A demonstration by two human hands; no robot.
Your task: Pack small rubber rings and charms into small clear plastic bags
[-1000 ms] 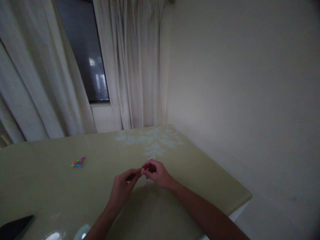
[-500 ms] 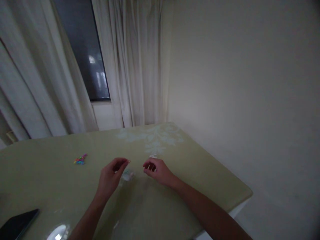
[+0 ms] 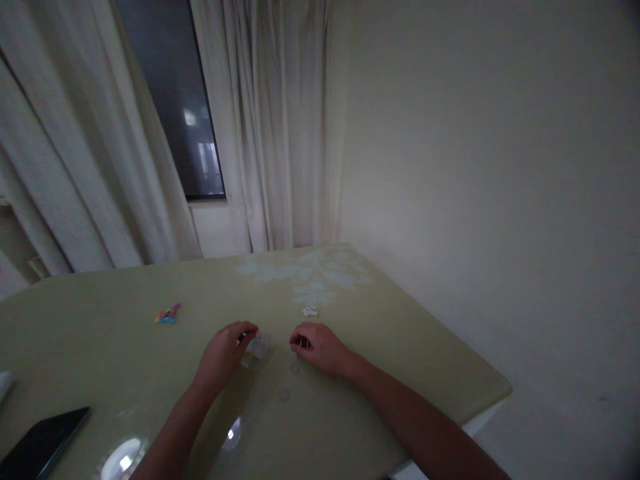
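Observation:
My left hand (image 3: 226, 350) has its thumb and forefinger pinched together beside a small clear packet (image 3: 260, 345) with pale contents; whatever is between the fingertips is too small to make out. To the right, my right hand (image 3: 320, 347) is curled with thumb and fingers close together, and I cannot make out what it holds. Just beyond it, a small cluster of whitish pieces (image 3: 311, 311) lies on the green table (image 3: 320, 427). The two hands are apart, both low over the tabletop.
A small pile of colourful pieces (image 3: 168, 314) lies at the left of the table. A dark flat device (image 3: 43, 443) is at the near left, with a round white reflection (image 3: 120, 460) beside it. Curtains (image 3: 285, 133) and a wall stand behind.
My left fingertips have closed more and come down nearer the clear packet. My right hand's fingertips have drawn closer together, and the whitish pieces behind it show more fully. The view has shifted slightly.

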